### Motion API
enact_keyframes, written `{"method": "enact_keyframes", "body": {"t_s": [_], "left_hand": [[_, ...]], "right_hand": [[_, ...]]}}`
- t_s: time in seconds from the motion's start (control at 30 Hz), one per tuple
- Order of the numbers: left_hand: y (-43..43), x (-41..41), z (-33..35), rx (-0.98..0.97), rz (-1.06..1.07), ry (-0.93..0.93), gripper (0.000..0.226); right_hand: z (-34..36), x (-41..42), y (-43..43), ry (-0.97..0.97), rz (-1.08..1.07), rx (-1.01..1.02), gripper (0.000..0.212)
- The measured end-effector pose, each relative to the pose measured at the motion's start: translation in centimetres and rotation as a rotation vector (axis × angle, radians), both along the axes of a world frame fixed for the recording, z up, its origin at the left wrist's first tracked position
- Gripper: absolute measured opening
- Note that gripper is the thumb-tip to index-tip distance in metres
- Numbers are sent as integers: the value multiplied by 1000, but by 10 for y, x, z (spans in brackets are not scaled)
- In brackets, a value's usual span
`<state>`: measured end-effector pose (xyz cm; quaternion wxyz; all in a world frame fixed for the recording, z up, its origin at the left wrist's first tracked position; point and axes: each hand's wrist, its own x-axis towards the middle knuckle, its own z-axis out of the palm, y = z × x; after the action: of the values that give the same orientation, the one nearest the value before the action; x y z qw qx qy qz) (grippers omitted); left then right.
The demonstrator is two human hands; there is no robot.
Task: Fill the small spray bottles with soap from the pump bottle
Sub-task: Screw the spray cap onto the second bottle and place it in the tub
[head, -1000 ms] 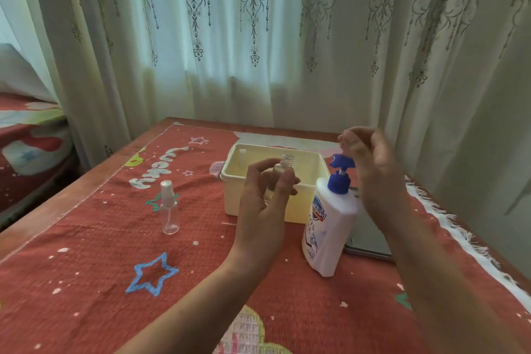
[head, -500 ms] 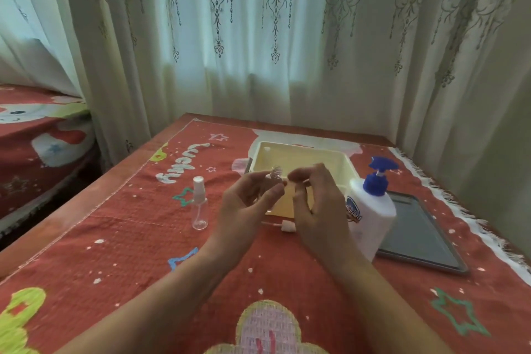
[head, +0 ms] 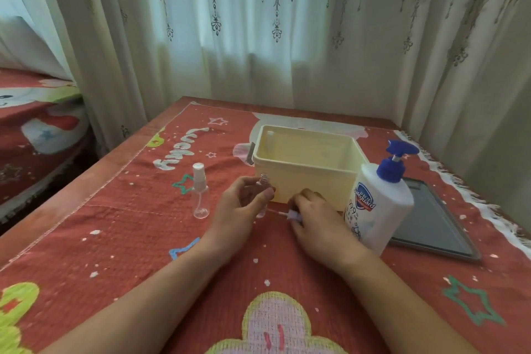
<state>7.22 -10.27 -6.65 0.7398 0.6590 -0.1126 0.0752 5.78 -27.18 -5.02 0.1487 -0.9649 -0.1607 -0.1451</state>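
Refill: left hand grips uncapped spray bottle, right hand pinches its sprayer head.
Safeguard pump bottle just right of right hand; capped spray bottle left of left hand.

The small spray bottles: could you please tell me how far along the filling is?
Done: one small bottle is uncapped. In hand: the left hand holds it upright while the right hand pinches the loose spray head on the cloth. Left: the capped bottle beside it looks empty, and the pump bottle stands unused.
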Motion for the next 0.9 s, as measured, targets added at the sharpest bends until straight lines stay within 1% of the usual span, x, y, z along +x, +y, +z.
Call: {"method": "enact_keyframes", "body": {"t_s": [0.1, 0.13, 0.2, 0.27, 0.37, 0.4, 0.43, 0.5, 0.6, 0.67, 0.8, 0.9], "left_hand": [[-1, 1, 0, 9, -1, 14, 24], [-1, 1, 0, 3, -1, 21, 24], [-1, 1, 1, -17, -5, 31, 24], [-1, 0, 1, -26, -23, 27, 24], [-2, -3, 2, -49, -92, 4, 23], [-3, -4, 2, -56, -122, 0, 23], [-4, -5, 2, -51, -156, -3, 22], [-6, -7, 0, -24, -228, -10, 24], [-8, -9, -1, 6, -305, -16, 29], [-9, -10, -1, 16, -319, -20, 33], [-9, -10, -1, 51, -302, -31, 27], [-9, -10, -1, 82, -274, -51, 24]], "right_hand": [[1, -3, -1, 9, -4, -4, 16], [2, -3, -1, 3, -4, 29, 14], [6, -6, 0, -74, 10, 121, 10], [13, -10, 3, -183, 40, 294, 9], [21, -21, 9, -273, 97, 687, 8], [22, -24, 11, -296, 94, 785, 5], [23, -27, 12, -320, 83, 862, 3], [24, -29, 11, -382, 59, 956, 11], [26, -30, 10, -447, 37, 962, 15], [26, -29, 9, -447, 28, 945, 15], [26, -28, 8, -379, 29, 937, 20], [26, -26, 8, -312, 40, 857, 23]]}}
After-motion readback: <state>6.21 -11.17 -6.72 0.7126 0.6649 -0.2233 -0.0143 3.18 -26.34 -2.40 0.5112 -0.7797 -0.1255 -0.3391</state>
